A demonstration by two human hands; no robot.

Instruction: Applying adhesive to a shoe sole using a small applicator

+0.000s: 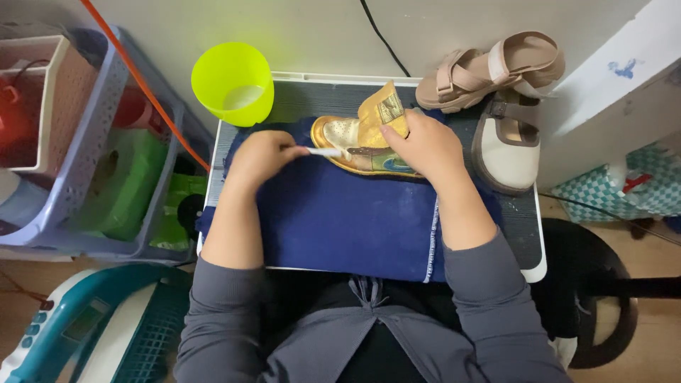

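A gold shoe (365, 145) was steadied on a blue cloth (340, 220) by the right hand (422, 145), clamped on it, while a white brush (325, 152) was gripped in the left hand (259, 157).

Pale wall (298, 28) behind, black cable (383, 39) hanging down it. Wooden floor (656, 333) at right. Lilac plastic baskets (85, 163) stacked at left. White cabinet (624, 92) at right, checked bag (631, 188) just beside it. Even, soft light.

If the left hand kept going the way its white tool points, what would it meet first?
The left hand points its white brush rightward, so it would first meet the gold shoe, whose inside the tip already seems to touch; depth is unclear.
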